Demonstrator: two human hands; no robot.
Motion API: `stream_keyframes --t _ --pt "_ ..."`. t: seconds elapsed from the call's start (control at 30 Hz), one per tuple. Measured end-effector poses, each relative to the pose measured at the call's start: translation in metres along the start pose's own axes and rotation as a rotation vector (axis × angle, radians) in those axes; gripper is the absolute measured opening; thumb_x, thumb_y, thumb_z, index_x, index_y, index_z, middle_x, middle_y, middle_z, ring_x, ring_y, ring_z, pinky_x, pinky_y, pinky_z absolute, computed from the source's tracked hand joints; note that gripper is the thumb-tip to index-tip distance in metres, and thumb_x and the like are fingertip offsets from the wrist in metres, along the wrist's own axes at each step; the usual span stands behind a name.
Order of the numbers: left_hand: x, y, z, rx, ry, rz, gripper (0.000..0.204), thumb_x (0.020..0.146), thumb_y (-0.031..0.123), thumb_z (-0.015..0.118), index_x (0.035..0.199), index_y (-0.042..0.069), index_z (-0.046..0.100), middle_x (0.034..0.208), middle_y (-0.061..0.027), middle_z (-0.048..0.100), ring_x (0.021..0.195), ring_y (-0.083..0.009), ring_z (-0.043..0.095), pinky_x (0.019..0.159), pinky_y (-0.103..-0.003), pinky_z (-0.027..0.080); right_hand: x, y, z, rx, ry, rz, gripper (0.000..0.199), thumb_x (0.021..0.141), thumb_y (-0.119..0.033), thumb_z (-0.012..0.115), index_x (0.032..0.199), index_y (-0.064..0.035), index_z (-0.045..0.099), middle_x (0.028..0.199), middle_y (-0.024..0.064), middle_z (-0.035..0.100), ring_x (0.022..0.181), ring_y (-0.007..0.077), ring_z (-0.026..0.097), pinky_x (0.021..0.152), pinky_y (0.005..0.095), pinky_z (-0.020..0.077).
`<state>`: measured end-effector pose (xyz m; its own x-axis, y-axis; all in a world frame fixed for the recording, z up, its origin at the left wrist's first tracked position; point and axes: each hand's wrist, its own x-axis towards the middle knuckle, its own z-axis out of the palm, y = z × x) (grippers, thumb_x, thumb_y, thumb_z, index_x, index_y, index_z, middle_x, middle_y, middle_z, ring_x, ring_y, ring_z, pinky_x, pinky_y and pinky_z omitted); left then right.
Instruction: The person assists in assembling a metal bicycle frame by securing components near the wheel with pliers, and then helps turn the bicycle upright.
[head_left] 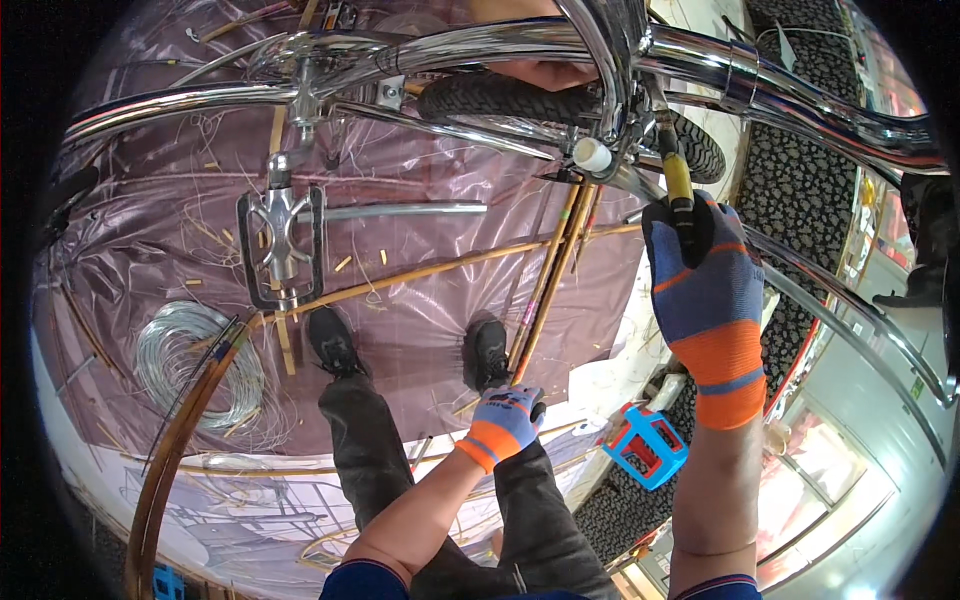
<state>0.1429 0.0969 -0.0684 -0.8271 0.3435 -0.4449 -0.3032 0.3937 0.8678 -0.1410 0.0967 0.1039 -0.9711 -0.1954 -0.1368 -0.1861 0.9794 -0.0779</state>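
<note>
Head view: I read the right hand [705, 290] closed around a yellow-handled tool [678, 190] set against the chrome bicycle frame [480, 45]. Below the frame, the left hand [508, 418] grips bamboo strips [548, 290] at their lower end. Risk: the tool may slip off the curved chrome, or the strips may bow.

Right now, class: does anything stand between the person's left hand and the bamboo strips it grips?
No. The left hand is closed directly on the bamboo strips. The right hand holds a yellow-handled tool against the chrome bicycle frame.
</note>
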Motion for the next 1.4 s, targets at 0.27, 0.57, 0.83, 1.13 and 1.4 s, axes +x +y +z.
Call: stream_keyframes --t 0.27,0.57,0.83,1.13,1.4 --pt "0.001 0.001 -0.005 -0.044 -0.033 -0.021 0.034 0.086 0.034 0.062 0.111 0.01 0.064 0.103 -0.0114 0.067 0.092 -0.031 0.064 0.084 -0.043 0.05 0.014 0.019 -0.014 0.848 -0.408 0.321 0.023 0.096 -0.016 0.057 0.111 0.0006 0.063 0.094 0.0079 0.069 0.074 0.0148 0.067 0.065 0.0229 0.0499" --pt "-0.007 -0.008 0.0 0.019 -0.04 -0.021 0.039 0.085 0.034 0.062 0.116 0.01 0.061 0.108 -0.0139 0.065 0.097 -0.033 0.062 0.086 -0.044 0.048 -0.052 0.026 -0.01 1.133 -0.179 0.325 0.036 0.094 -0.016 0.055 0.12 0.0078 0.058 0.112 0.0174 0.067 0.1 0.0222 0.065 0.09 0.0339 0.0496" --pt "0.007 -0.006 0.008 0.128 -0.099 -0.033 0.037 0.084 0.032 0.062 0.112 0.008 0.063 0.103 -0.012 0.067 0.094 -0.0303 0.063 0.083 -0.043 0.046 -0.226 0.062 0.046 0.66 -0.458 0.057 0.041 0.075 -0.012 0.078 0.109 -0.0002 0.057 0.104 0.0152 0.062 0.09 0.0244 0.064 0.08 0.0329 0.0511" --pt "0.025 -0.017 0.039 0.211 -0.224 -0.145 0.053 0.084 0.041 0.059 0.126 0.009 0.055 0.118 -0.0172 0.061 0.108 -0.0347 0.059 0.095 -0.044 0.046 -0.34 0.131 0.106 0.615 -0.749 0.385 0.064 0.071 -0.034 0.082 0.119 -0.0007 0.057 0.114 0.0218 0.062 0.102 0.0393 0.062 0.088 0.0438 0.0505" --pt "0.04 -0.008 0.054 0.227 -0.185 -0.136 0.038 0.085 0.039 0.059 0.11 0.011 0.062 0.112 -0.0135 0.065 0.103 -0.0328 0.061 0.091 -0.044 0.045 -0.319 0.154 0.106 0.695 -0.577 0.284 0.042 0.076 -0.013 0.076 0.112 0.0001 0.059 0.101 0.0155 0.064 0.093 0.0297 0.064 0.083 0.0362 0.0506"
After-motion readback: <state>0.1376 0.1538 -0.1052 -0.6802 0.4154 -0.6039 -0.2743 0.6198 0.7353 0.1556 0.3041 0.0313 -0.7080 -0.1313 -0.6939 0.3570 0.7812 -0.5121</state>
